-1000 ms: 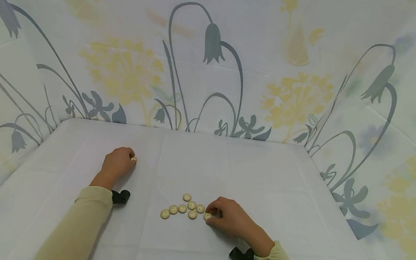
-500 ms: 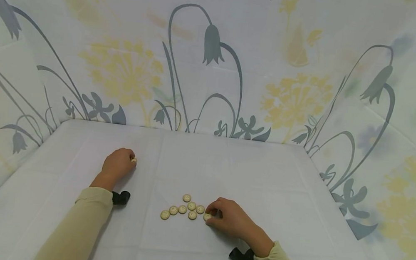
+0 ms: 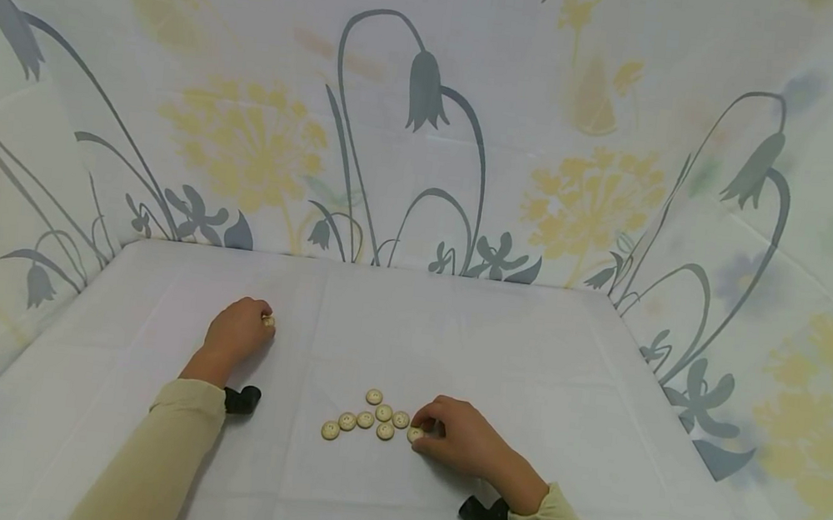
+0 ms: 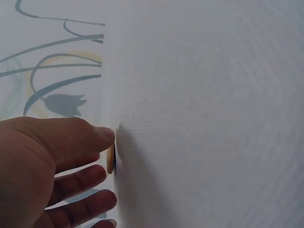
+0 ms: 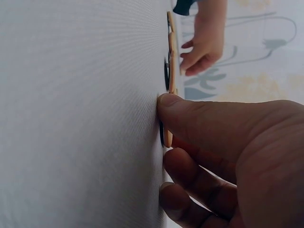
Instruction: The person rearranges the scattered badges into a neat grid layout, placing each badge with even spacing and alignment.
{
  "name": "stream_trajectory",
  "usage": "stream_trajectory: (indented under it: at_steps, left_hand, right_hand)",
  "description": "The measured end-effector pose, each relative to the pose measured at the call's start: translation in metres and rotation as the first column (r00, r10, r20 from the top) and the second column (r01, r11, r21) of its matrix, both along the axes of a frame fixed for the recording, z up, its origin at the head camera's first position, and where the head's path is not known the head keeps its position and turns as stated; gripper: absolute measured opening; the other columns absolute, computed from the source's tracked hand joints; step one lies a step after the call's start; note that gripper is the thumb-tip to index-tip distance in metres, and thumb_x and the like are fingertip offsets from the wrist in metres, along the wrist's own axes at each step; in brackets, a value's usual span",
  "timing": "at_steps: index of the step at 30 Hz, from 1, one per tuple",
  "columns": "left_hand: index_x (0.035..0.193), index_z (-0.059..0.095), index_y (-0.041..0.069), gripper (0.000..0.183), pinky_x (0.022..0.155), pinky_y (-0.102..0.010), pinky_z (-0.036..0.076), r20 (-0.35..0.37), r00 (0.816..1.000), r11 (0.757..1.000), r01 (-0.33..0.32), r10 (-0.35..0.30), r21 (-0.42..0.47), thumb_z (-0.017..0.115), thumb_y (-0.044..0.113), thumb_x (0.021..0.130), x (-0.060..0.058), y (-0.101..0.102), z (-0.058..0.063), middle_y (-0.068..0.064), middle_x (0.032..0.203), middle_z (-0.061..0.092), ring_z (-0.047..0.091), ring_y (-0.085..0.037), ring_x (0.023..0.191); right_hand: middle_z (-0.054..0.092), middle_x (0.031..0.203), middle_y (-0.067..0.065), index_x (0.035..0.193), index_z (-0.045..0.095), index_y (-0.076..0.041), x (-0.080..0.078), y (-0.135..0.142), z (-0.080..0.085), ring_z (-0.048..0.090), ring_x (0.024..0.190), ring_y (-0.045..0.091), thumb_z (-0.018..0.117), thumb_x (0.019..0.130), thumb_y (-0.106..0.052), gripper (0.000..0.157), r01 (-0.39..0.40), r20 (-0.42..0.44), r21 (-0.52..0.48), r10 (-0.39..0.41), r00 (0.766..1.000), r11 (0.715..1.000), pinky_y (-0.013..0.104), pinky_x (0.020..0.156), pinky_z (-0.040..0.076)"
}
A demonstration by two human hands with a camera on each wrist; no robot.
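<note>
At the left of the white table, my left hand (image 3: 234,333) pinches a round cream button (image 3: 270,321) by its edge. In the left wrist view this button (image 4: 110,160) is a thin tan edge below the thumb, close to the cloth. Nearer the front, my right hand (image 3: 465,437) holds another cream button (image 3: 416,434) between thumb and fingers at the right end of a loose group. Seen from the right wrist, that button (image 5: 168,137) is edge-on at the cloth, partly covered by the thumb. Several like buttons (image 3: 366,420) lie flat to its left, forming a branching line.
A white cloth (image 3: 529,346) with faint creases covers the table. Floral-patterned curtains (image 3: 429,127) stand behind it and along both sides. A black wrist camera (image 3: 243,399) sits at the left cuff, and a second black wrist camera (image 3: 484,516) at the right cuff.
</note>
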State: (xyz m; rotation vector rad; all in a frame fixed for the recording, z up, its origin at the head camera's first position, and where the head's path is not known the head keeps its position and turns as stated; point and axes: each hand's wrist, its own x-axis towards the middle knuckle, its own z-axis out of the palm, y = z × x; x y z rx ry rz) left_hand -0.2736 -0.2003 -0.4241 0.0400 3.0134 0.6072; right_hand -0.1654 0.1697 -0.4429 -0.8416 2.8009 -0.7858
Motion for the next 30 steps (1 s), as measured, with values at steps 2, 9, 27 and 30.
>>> stream_trajectory:
  at_steps: [2, 9, 27, 30]
  left_hand:
    - [0.122, 0.06, -0.006, 0.038, 0.093, -0.052, 0.046, -0.003, 1.0, 1.0, 0.004, -0.004, -0.004, 0.059, 0.015, 0.089, 0.001, 0.002, 0.001, -0.027, 0.118, 0.06, 0.058, -0.041, 0.109]
    - [0.121, 0.061, -0.004, 0.039, 0.09, -0.052, 0.048, -0.041, 0.998, 0.999, 0.045, -0.046, -0.027, 0.061, 0.017, 0.089, 0.006, 0.01, 0.003, -0.026, 0.117, 0.061, 0.06, -0.04, 0.106]
    - [0.12, 0.064, 0.001, 0.039, 0.092, -0.052, 0.047, -0.032, 0.989, 0.987, 0.143, -0.145, -0.074, 0.067, 0.023, 0.087, 0.022, 0.048, 0.005, -0.02, 0.118, 0.063, 0.06, -0.038, 0.11]
    - [0.119, 0.065, 0.001, 0.039, 0.091, -0.05, 0.048, -0.03, 0.984, 0.984, 0.172, -0.174, -0.052, 0.068, 0.022, 0.087, 0.024, 0.053, 0.003, -0.018, 0.115, 0.065, 0.061, -0.036, 0.108]
  right_hand:
    - [0.06, 0.09, -0.012, 0.1, 0.071, -0.019, 0.0, 0.0, 0.0, 0.053, 0.081, 0.003, 0.075, 0.083, -0.025, 0.019, -0.002, -0.004, 0.0, 0.002, 1.0, 1.0, 0.024, 0.073, 0.045]
    - [0.06, 0.089, -0.012, 0.1, 0.071, -0.019, 0.0, 0.0, 0.0, 0.053, 0.081, 0.003, 0.075, 0.083, -0.025, 0.019, 0.0, -0.003, -0.004, 0.0, 1.0, 1.0, 0.024, 0.073, 0.045]
    - [0.06, 0.09, -0.012, 0.1, 0.071, -0.019, 0.0, 0.0, -0.001, 0.053, 0.082, 0.003, 0.075, 0.083, -0.026, 0.019, -0.001, -0.002, 0.006, 0.001, 1.0, 1.0, 0.024, 0.074, 0.046]
    - [0.06, 0.09, -0.012, 0.101, 0.07, -0.019, 0.0, 0.0, -0.001, 0.053, 0.082, 0.002, 0.075, 0.083, -0.026, 0.019, 0.004, -0.01, 0.018, -0.004, 1.0, 1.0, 0.023, 0.074, 0.045]
